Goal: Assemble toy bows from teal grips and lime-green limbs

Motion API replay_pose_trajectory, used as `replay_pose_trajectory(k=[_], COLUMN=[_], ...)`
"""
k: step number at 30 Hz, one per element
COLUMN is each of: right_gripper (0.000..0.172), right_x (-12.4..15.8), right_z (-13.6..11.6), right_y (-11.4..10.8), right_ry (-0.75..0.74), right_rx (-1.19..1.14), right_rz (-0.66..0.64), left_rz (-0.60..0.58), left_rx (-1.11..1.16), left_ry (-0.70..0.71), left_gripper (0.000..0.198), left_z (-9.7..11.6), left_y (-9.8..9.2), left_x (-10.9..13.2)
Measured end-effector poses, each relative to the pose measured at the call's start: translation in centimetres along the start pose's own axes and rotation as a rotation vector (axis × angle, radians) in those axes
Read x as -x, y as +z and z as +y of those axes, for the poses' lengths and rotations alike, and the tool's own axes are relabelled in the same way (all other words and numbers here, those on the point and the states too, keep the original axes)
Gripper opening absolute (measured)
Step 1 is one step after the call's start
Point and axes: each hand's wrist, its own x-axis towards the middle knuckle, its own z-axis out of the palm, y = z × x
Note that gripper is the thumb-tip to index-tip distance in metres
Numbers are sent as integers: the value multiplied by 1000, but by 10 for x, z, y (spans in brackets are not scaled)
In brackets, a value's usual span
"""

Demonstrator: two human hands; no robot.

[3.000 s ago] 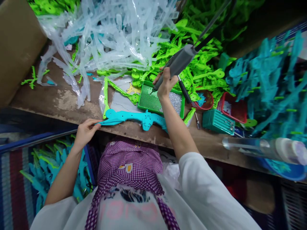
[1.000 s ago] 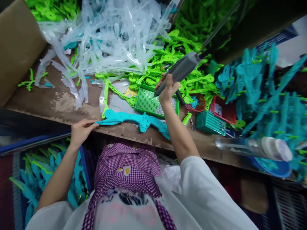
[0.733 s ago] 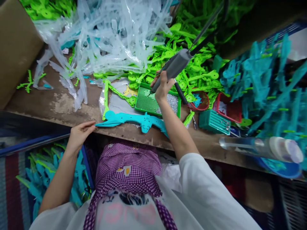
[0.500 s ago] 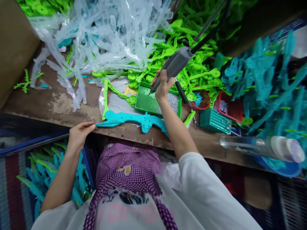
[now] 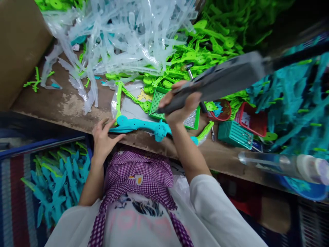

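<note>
A grey power screwdriver (image 5: 221, 77) on a cable is in my right hand (image 5: 182, 106), tilted low, its tip close above the turquoise plastic part. That bow-shaped turquoise part (image 5: 138, 124) lies along the table's front edge, with an animal-head shape at its middle. Around its left end is my left hand (image 5: 105, 137), thumb and fingers spread apart; whether they touch it I cannot tell. Lime-green arm pieces (image 5: 119, 103) join the part at both ends. Behind it a green tray (image 5: 196, 120) with small metal screws is partly hidden by my right hand.
Clear plastic pieces (image 5: 123, 37) and lime-green parts (image 5: 195, 55) are heaped at the back. Turquoise parts (image 5: 295, 89) hang at right. A red basket (image 5: 264, 128), teal stacked baskets (image 5: 232, 132) and a clear bottle (image 5: 280, 163) stand at right. Finished-looking turquoise pieces (image 5: 61, 185) fill a lower-left container.
The screwdriver has swung lower and its tip has moved from over the tray to near the turquoise part. My left hand has moved right along the part and its fingers have spread.
</note>
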Motion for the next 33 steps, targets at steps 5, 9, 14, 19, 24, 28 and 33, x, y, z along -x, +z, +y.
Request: replay_pose_trajectory(k=[5, 9, 14, 19, 24, 28, 33], right_gripper=[63, 61, 53, 47, 40, 47, 50], right_x=[47, 52, 53, 57, 66, 42, -35], right_z=[8, 16, 27, 38, 37, 23, 30], right_y=[31, 34, 33, 32, 35, 30, -5], right_ry=[245, 280, 252, 238, 204, 117, -51], right_rx=[-111, -121, -92, -73, 5, -64, 131], right_rz=[-235, -260, -337, -426, -437, -251, 69], left_rz=[-86, -84, -61, -57, -44, -52, -75], left_rx=[-46, -15, 13, 20, 6, 18, -42], left_ry=[67, 46, 46, 55, 86, 83, 62], left_gripper=[59, 50, 47, 47, 46, 46, 48], left_z=[5, 5, 5, 2, -2, 0, 6], left_y=[21, 23, 25, 28, 29, 27, 22], left_x=[-5, -6, -6, -6, -6, -7, -4])
